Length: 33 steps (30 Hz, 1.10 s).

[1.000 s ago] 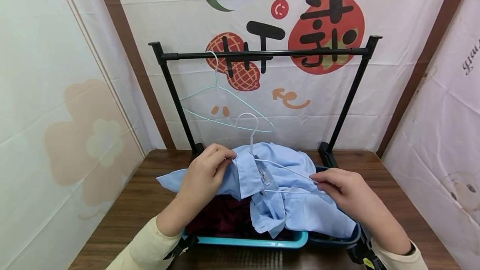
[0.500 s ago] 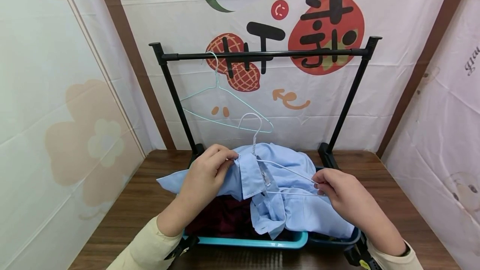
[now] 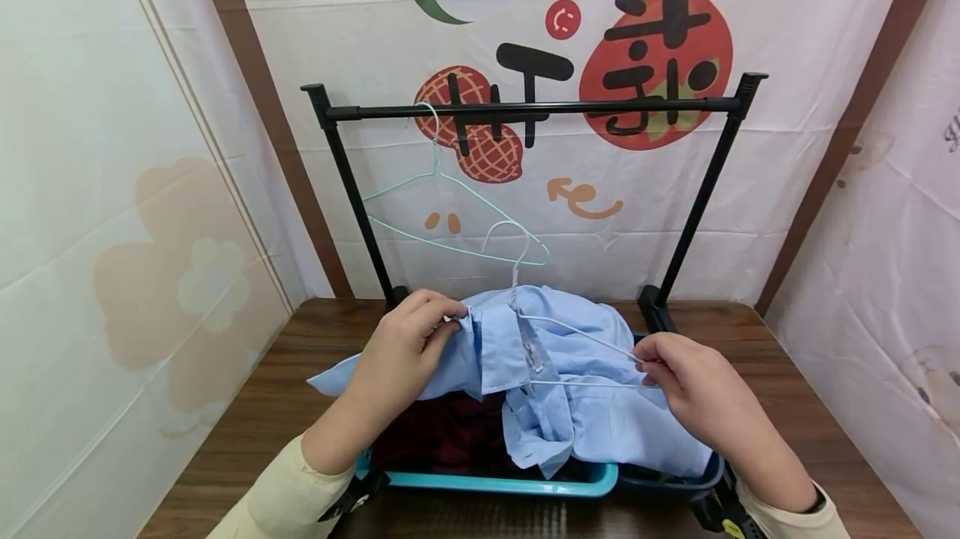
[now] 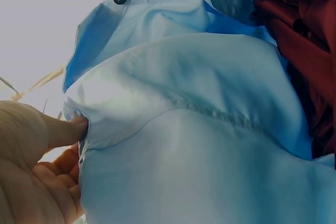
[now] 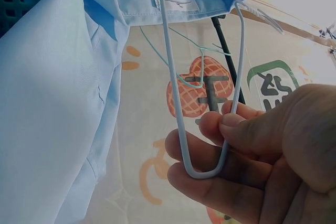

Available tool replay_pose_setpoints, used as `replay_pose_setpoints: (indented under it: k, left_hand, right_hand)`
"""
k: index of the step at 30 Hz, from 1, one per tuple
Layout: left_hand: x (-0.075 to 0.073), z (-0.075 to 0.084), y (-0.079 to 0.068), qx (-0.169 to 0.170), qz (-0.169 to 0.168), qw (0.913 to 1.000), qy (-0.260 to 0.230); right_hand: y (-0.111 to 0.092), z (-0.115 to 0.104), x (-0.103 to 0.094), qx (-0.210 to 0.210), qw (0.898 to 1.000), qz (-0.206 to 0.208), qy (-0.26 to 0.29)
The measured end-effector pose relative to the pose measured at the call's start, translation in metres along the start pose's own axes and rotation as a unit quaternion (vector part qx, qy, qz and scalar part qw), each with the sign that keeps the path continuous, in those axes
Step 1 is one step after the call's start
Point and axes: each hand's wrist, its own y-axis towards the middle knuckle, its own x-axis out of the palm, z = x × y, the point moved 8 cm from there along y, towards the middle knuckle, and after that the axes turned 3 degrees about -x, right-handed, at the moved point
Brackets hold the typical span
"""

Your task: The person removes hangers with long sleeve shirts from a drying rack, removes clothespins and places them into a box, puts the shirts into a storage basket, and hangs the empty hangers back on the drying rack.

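Observation:
A light blue shirt [image 3: 600, 418] with a collar lies over two baskets, and a white wire hanger [image 3: 577, 328] runs partly inside it. The hanger's hook rises out of the collar; its left end is hidden in the shirt. My left hand [image 3: 408, 347] pinches the shirt's cloth at the shoulder, left of the collar, thumb on top in the left wrist view. With thumb and fingers my right hand [image 3: 697, 385] holds the hanger's bare right end. In the right wrist view the hanger's rounded end [image 5: 205, 174] lies across the fingers.
Behind stands a black rack [image 3: 540, 108] with a mint green hanger [image 3: 487, 204] on its bar. A turquoise basket [image 3: 495, 485] holds dark red cloth [image 3: 442, 431]; a dark blue basket [image 3: 675, 485] adjoins it. Both stand on a wooden table [image 3: 240, 431].
The hanger, its hook and my right hand have shifted slightly to the right. My left hand has moved a little left with the shirt's shoulder cloth.

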Motion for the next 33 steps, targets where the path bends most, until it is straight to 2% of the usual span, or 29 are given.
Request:
replay_pose_setpoints:
  k: [7,23,33]
  left_hand:
    - [-0.003,-0.006,-0.003,-0.003,-0.014,0.9999,-0.003]
    - [-0.014,-0.023,-0.013,-0.036,-0.058,0.9975,0.020]
    - [-0.023,-0.030,-0.021,-0.040,-0.067,0.9967,0.019]
  right_hand:
    - [0.000,0.001,-0.002,0.003,1.000,0.007,-0.011]
    - [0.000,0.004,-0.007,0.006,0.999,0.021,-0.031]
    - [0.000,0.004,-0.013,-0.008,0.998,0.045,-0.036]
